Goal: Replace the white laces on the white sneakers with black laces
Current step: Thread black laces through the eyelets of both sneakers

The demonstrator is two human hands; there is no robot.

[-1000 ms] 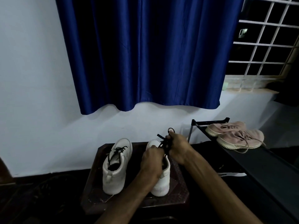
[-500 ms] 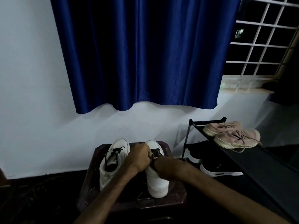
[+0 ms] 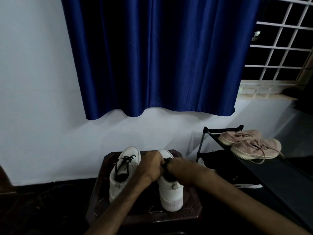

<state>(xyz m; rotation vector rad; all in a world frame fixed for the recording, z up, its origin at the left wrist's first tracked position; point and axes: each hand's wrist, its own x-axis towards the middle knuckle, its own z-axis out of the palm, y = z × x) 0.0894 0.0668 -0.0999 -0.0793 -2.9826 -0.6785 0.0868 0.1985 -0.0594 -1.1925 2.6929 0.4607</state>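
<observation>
Where the knuckles meet, left hand [image 3: 150, 167] and right hand [image 3: 180, 171] curl onto the black lace [image 3: 166, 163], fingertips hidden. Its white sneaker [image 3: 171, 195] stands on a dark stool [image 3: 101, 192] beside the second sneaker [image 3: 121, 180], already black-laced. Shoe rack [image 3: 201, 145]: pink sneakers [image 3: 254, 146] on top, dark shoes [image 3: 245, 184] below.

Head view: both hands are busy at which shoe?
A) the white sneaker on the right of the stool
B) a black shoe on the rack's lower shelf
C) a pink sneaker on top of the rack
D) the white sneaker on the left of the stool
A: the left hand and right hand meet over the right white sneaker, holding the black lace at its top.
</observation>
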